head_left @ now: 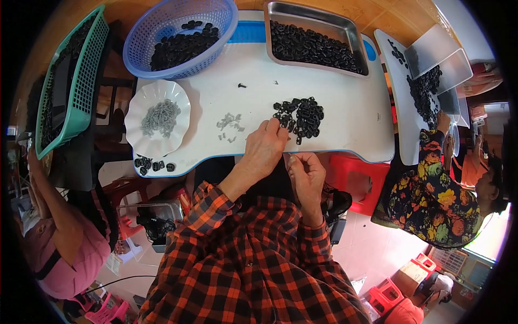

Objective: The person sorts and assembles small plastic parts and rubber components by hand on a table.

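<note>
At the near edge of the white table, my left hand (263,146) has its fingers curled together beside a pile of small black plastic parts (308,117). Whatever its fingertips hold is hidden. My right hand (307,175) is just off the table edge, thumb and forefinger pinched together; the thing between them is too small to make out. Left of my left hand, a loose scatter of small grey pieces (231,122) lies on the tabletop. A white scalloped plate (135,135) farther left bears a heap of the same grey pieces (161,117).
Along the far side stand a blue plastic basket (216,59) and a metal tray (318,66), both holding black parts. More black parts (154,163) lie at the left corner. A red stool (359,181) is beneath the right side. People sit at both sides.
</note>
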Motion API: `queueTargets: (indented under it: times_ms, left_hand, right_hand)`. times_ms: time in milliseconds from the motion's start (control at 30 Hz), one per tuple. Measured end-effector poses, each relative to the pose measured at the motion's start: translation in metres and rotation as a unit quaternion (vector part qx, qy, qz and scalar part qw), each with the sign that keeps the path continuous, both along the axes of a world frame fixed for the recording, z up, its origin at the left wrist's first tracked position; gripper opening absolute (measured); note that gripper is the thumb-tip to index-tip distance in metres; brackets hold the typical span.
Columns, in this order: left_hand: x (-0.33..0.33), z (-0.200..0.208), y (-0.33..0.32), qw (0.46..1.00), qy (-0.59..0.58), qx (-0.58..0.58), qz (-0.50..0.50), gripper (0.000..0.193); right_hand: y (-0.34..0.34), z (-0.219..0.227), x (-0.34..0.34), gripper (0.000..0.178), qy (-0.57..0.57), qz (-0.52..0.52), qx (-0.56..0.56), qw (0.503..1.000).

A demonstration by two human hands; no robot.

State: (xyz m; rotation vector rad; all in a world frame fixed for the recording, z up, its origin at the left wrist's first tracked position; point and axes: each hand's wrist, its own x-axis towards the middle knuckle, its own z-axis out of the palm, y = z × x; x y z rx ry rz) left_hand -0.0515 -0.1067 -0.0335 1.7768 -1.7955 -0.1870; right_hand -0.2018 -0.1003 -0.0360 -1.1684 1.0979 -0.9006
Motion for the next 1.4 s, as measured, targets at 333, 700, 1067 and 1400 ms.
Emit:
queueTargets:
  times_ms: [333,700,1067,1400]
  left_hand:
    - [0.012,0.011,0.029,0.945,0.308,-0.083,-0.068,0.015]
    - [0.016,0.001,0.050,0.796,0.594,0.093,-0.069,0.009]
    - [0.026,-0.005,0.057,0.631,0.769,0.099,-0.011,0.016]
    - [0.038,-0.009,0.064,0.503,0.860,0.054,-0.066,0.015]
  right_hand:
    - [-0.003,0.011,0.006,0.010,-0.023,0.017,0.032,0.999]
    - [-0.004,0.021,0.011,0.013,-0.103,0.078,0.155,0.979]
    - [-0.027,0.015,0.028,0.010,0.255,-0.002,-0.265,0.930]
    - [-0.031,0.010,0.043,0.012,0.381,0.023,-0.281,0.881]
